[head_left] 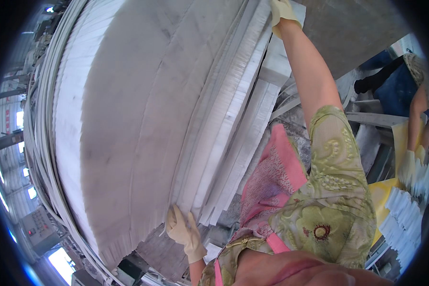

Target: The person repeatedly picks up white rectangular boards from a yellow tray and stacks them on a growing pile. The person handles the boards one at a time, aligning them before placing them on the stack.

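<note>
I see a big stack of long white stone strips (143, 119), many thin slabs set on edge side by side, filling most of the view. Their cut ends form a ribbed band along the right side of the stack.

My left hand (183, 231), in a pale yellow work glove, lies low in the picture with flat open fingers pressed on the lower end of the strips. It is spread wide and touches the stone, but it does not close around anything.

My right hand (282, 12), in the same kind of glove, is stretched far up at the top edge of the picture, at the other end of the strips. The frame cuts it, so I cannot tell if it grips a strip or only rests there. The bare arm runs down to a green patterned sleeve (336, 190) over a pink apron (271, 176).

At the right, another person's gloved hand (407, 167) is near a smaller pile of white stone pieces (405, 209) on a yellow sheet (381, 190).
</note>
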{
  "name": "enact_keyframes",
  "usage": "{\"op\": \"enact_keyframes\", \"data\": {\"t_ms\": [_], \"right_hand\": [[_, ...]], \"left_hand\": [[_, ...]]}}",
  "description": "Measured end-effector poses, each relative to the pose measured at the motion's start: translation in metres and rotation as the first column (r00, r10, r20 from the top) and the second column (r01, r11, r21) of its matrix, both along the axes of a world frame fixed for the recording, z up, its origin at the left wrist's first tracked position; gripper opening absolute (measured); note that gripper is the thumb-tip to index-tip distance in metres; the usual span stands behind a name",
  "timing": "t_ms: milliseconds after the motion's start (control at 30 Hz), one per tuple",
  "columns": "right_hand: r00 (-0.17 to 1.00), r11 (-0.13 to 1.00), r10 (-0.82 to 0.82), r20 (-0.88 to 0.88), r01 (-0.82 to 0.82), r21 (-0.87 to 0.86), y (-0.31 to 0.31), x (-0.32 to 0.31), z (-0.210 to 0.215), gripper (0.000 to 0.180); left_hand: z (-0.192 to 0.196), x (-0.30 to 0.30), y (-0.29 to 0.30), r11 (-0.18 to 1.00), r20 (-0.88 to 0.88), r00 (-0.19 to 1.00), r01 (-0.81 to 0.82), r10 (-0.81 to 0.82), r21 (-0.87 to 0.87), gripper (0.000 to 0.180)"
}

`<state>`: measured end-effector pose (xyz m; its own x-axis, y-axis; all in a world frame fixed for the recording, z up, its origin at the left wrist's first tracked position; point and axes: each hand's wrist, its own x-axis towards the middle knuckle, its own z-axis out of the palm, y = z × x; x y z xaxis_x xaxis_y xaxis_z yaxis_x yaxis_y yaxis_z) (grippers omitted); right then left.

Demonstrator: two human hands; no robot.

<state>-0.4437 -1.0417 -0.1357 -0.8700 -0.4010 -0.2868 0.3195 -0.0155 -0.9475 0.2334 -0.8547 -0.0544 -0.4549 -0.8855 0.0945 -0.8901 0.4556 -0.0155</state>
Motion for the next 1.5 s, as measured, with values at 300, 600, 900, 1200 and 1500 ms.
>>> {"op": "enact_keyframes", "data": {"t_ms": [300,600,900,1200,1500], "right_hand": [[0.812,0.972,0.026,-0.584,0.116,0.203,-0.001,-0.001,-0.027,0.058],[0.009,0.864,0.493,-0.87,0.108,0.491,0.084,0.179,-0.024,0.059],[0.025,0.743,0.656,-0.755,0.156,0.651,0.094,0.211,-0.013,0.057],[-0.118,0.803,0.595,-0.795,0.104,0.586,0.088,0.216,0.013,0.054],[-0.104,0.837,0.547,-0.831,0.031,0.547,0.078,0.205,0.0,0.052]], "left_hand": [[0.001,0.015,0.001,0.992,-0.014,0.999,-0.027,0.029,0.122,0.051],[0.002,0.025,-0.015,0.993,0.032,0.997,0.062,-0.066,0.104,0.051],[-0.003,0.024,0.019,0.972,0.01,0.998,0.052,-0.056,0.231,0.048],[0.005,0.022,-0.006,0.991,0.135,0.99,0.01,-0.028,0.131,0.046],[0.035,-0.098,-0.045,0.903,-0.378,0.84,0.429,-0.39,0.021,0.057]]}}
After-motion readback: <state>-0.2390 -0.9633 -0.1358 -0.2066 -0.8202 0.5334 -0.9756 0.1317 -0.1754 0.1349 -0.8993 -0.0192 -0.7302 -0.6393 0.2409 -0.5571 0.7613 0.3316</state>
